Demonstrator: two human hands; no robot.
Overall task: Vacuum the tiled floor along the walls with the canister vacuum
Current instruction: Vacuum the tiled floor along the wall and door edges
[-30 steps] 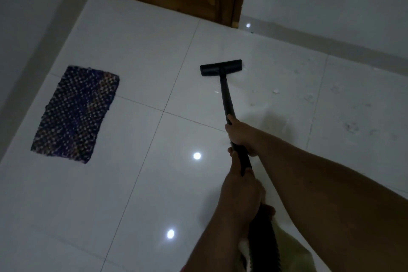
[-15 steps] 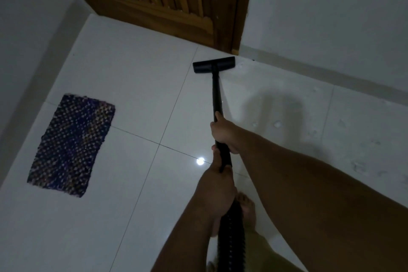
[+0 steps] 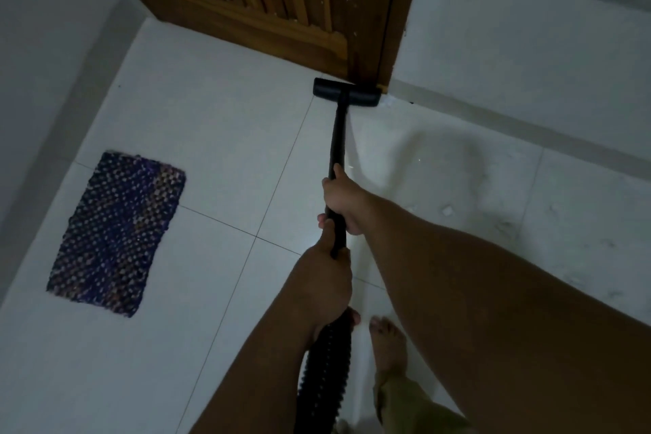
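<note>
The black vacuum wand (image 3: pixel 338 137) runs up the middle of the view. Its flat floor head (image 3: pixel 347 92) rests on the white tiled floor (image 3: pixel 225 137), touching the base of the wooden door frame. My right hand (image 3: pixel 343 203) grips the wand higher up, fingers wrapped around it. Just below, my left hand (image 3: pixel 327 280) is closed on the wand's lower end where the ribbed black hose (image 3: pixel 326 373) begins. The canister itself is out of view.
A brown slatted wooden door (image 3: pixel 267 0) stands at the top. White walls with grey skirting run along the left and right (image 3: pixel 510 123). A dark blue woven mat (image 3: pixel 118 232) lies on the floor at left. My bare foot (image 3: pixel 387 345) stands beside the hose. Small debris specks (image 3: pixel 447 211) dot the right tiles.
The floor head has been pushed forward across the tile until it meets the door frame's base. Both hands kept their grip and moved forward with the wand.
</note>
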